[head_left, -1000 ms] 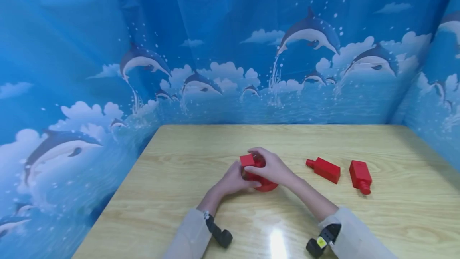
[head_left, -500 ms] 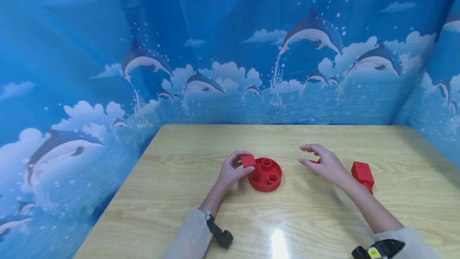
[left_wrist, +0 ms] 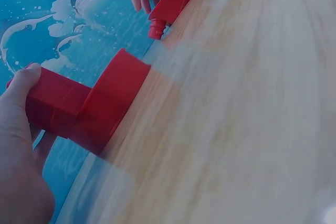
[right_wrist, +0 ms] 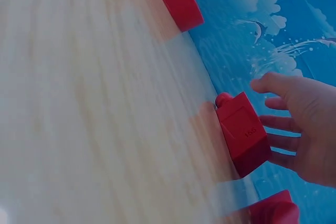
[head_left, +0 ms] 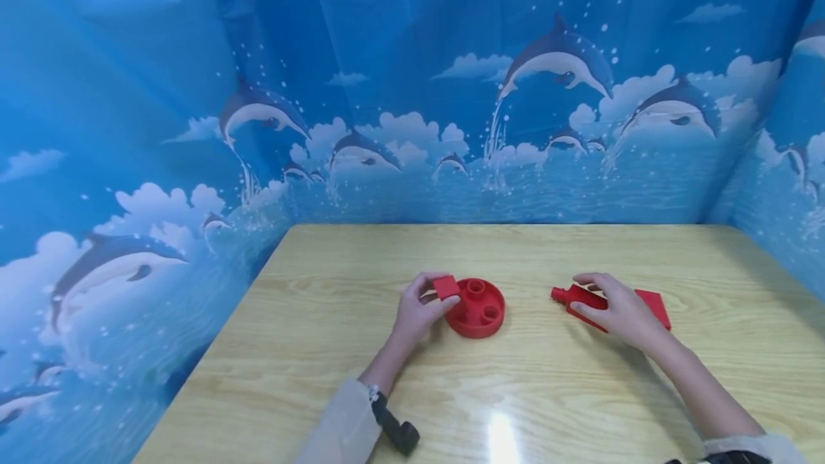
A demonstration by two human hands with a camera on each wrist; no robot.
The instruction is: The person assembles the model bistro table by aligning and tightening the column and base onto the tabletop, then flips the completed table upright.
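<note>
My left hand grips a red square-bodied block, thumb on one side and fingers on the other. The block stands at the left of a round red base with a raised rim and ring-shaped sockets; its lower end is hidden. To the right, a red square bottle with a ridged neck lies on its side, marked with small raised characters. My right hand spreads over that bottle. In the right wrist view its thumb stands off the bottle, while the fingers reach along the far side, seemingly at the surface.
A second red bottle lies just right of my right hand, partly covered by it. The wooden table ends at a blue curtain printed with dolphins and clouds.
My right hand has left the round base and moved right, down over the lying bottle. My left hand has stayed on the block at the base.
</note>
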